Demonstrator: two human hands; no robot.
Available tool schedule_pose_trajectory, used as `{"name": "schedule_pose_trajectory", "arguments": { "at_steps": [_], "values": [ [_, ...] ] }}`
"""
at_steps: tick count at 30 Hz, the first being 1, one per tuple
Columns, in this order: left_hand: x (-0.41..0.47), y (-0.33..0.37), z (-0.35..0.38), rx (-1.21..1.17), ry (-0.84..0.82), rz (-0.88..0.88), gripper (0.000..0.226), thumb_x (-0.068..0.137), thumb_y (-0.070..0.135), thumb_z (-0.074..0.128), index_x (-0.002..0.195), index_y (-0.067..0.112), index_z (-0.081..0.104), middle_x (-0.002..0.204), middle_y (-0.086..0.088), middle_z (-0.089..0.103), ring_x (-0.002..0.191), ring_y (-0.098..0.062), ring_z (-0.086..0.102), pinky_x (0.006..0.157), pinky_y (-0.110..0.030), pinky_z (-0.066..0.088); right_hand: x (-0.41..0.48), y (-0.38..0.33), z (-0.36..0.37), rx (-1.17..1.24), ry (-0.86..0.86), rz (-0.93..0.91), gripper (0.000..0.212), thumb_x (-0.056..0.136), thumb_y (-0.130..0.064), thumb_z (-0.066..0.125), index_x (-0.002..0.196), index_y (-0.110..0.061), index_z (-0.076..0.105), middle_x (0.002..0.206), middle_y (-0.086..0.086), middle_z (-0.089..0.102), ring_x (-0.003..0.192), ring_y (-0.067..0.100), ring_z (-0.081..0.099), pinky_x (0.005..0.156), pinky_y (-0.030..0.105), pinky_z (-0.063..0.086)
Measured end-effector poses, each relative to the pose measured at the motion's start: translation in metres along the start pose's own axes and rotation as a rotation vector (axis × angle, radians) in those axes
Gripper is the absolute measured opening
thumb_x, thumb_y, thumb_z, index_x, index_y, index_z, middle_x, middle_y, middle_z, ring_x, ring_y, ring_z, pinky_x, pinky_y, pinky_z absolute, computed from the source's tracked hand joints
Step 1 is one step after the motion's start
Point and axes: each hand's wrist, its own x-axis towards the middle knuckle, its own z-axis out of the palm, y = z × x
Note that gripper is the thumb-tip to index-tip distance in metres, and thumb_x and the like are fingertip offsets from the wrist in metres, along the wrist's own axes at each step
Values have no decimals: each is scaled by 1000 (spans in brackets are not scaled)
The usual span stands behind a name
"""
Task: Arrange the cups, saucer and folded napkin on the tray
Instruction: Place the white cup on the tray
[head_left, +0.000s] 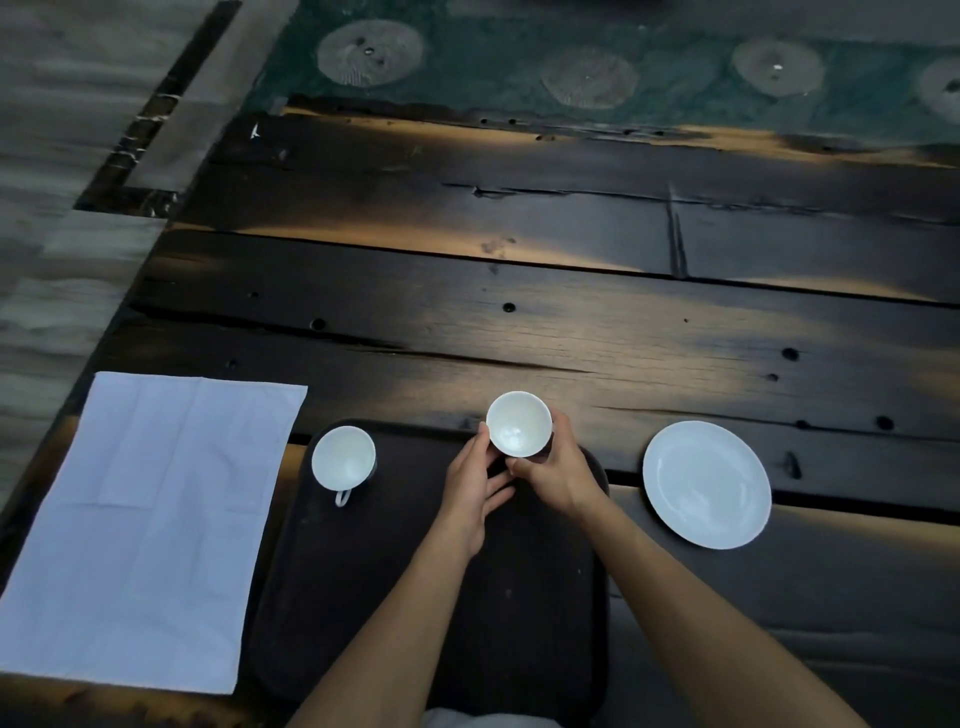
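A dark tray (395, 597) lies at the table's near edge. One white cup (343, 458) stands at its far left corner, handle toward me. A second white cup (518, 423) is over the tray's far edge. My right hand (556, 470) grips this cup from the right and underneath. My left hand (475, 480) touches its left side with thumb and relaxed fingers. A white saucer (706, 484) sits on the table to the right of the tray. A white napkin (140, 525) lies spread flat to the tray's left.
The table is made of dark wooden planks (519, 291) with gaps and holes. Beyond its far edge lies a green patterned floor (571, 62). Grey flooring (62, 156) shows past the table's left edge.
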Motion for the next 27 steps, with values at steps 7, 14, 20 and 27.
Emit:
{"name": "schedule_pose_trajectory", "arguments": {
  "at_steps": [7, 14, 20, 27],
  "values": [
    [-19, -36, -5, -9, -9, -35, 40, 101, 50, 49, 136, 33, 53, 137, 2, 64, 105, -21, 69, 99, -42, 54, -34, 21, 1, -37, 26, 34, 83, 71, -10, 76, 142, -29, 36, 121, -11, 57, 119, 14, 54, 101, 38, 49],
    [-27, -62, -3, 40, -4, -90, 33, 103, 45, 48, 134, 36, 55, 124, 9, 68, 100, -14, 69, 81, -32, 56, -57, 40, -1, -47, 33, 84, 83, 70, -12, 73, 142, -31, 35, 123, -8, 58, 116, 14, 56, 93, 29, 48],
    [-25, -73, -1, 54, -25, -117, 41, 103, 44, 48, 142, 31, 51, 109, 16, 67, 103, -15, 67, 88, -35, 55, -61, 49, -2, -32, 52, 119, 82, 73, -11, 71, 143, -32, 33, 122, -10, 58, 113, 13, 57, 94, 30, 49],
    [-18, -74, 1, 39, -29, -115, 38, 104, 43, 47, 139, 32, 53, 112, 14, 67, 104, -13, 67, 91, -36, 54, -58, 51, -1, -8, 70, 132, 81, 74, -7, 71, 142, -32, 33, 118, -13, 57, 112, 12, 56, 91, 26, 46]
  ]
}}
